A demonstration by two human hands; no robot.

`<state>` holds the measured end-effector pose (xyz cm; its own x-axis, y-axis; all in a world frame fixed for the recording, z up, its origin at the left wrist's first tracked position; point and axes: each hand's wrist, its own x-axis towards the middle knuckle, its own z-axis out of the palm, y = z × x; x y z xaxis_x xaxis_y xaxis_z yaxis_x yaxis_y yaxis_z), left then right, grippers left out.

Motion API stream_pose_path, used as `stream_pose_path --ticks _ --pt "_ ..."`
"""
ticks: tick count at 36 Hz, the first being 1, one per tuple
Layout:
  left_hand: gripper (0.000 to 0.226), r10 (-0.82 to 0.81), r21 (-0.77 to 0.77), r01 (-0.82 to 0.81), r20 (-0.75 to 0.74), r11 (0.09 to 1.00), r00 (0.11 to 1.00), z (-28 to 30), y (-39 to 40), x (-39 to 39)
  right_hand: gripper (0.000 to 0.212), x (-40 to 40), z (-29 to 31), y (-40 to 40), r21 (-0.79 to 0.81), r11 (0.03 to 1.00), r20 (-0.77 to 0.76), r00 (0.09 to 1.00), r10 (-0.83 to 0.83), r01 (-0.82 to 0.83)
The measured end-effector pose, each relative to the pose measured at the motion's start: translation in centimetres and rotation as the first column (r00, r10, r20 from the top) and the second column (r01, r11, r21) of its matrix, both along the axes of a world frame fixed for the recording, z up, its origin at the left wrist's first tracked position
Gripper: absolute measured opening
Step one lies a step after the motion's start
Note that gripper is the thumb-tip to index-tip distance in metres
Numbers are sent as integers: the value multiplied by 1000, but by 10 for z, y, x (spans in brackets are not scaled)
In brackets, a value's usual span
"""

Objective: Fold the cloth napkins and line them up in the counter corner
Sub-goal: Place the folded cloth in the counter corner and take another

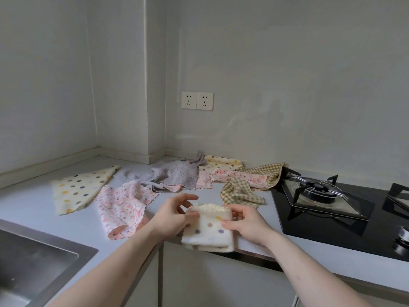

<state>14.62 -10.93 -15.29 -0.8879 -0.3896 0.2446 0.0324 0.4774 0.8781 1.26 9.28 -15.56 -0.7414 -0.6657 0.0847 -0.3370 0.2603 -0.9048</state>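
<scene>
A cream polka-dot napkin [209, 231], folded into a small thick rectangle, is held over the counter's front edge. My left hand [171, 214] pinches its upper left corner and my right hand [245, 223] pinches its right edge. Unfolded napkins lie behind on the grey counter [33, 202]: a cream polka-dot one [77, 188] at left, a pink floral one [120, 207], a grey floral one [174, 177], another cream dotted one [221, 162], a pink one [243, 177] and green checked ones [240, 192]. The counter corner [99, 151] is at back left.
A steel sink [28, 258] is sunk into the counter at lower left. A black gas hob [332, 209] with metal pan supports fills the right side. Two wall sockets [197, 100] sit above the napkin pile. A wall pillar juts out at the back.
</scene>
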Motion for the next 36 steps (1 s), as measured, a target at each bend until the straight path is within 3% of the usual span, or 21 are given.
stream_pose_path --ticks 3,7,14,23,36 --pt "34 -28 10 27 70 1000 997 3 2 -1 22 2 -5 1 -33 999 -27 1000 -16 15" --pt "9 -8 -16 10 102 1000 995 0 3 -3 15 5 -8 -1 -81 995 -65 996 -60 54" --pt "12 46 -57 -45 3 997 999 -1 7 -1 24 4 -15 0 -136 985 -67 991 -117 107" --pt "8 14 -88 -25 -118 996 993 -1 7 0 20 10 -12 0 -223 956 -15 980 -199 190" --pt "7 101 -311 -103 -24 945 995 -8 3 -6 16 15 -13 -2 -110 964 -244 934 -262 242"
